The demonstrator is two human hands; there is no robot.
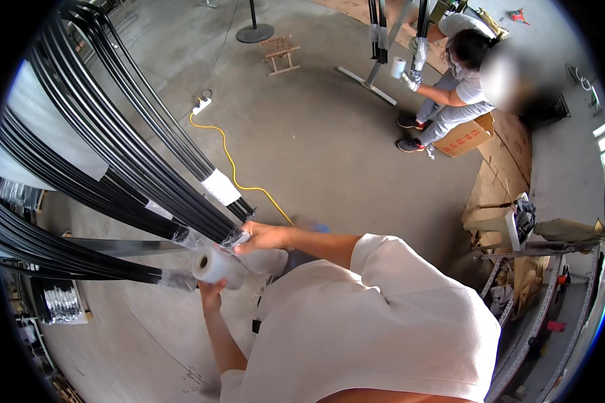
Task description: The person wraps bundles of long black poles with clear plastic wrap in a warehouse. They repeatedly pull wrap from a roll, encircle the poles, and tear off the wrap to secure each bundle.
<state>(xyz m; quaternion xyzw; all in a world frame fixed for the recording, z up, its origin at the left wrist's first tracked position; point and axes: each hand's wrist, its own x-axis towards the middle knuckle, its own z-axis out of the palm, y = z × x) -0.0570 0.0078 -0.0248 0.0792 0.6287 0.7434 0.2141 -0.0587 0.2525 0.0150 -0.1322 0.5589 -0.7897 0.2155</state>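
Observation:
A roll of clear plastic film [215,265] with a brown core is in my left hand [212,290], whose fingers are closed under its lower side. My right hand [262,237] is wrapped around the lower end of a bundle of black tubes [171,195], where clear film covers the tips. Beside it a shorter tube bundle [205,164] carries a white wrap [220,187]. Further left, another black tube bundle [87,258] ends in clear film [179,279]. My right fingertips are partly hidden by the film and tubes.
A yellow cord [227,151] runs from a white power strip [201,105] across the floor. A small wooden stool [280,55] stands beyond. At upper right a co-worker [460,74] sits on a cardboard box [464,138], holding film at other tubes. Metal shelving [541,316] stands at right.

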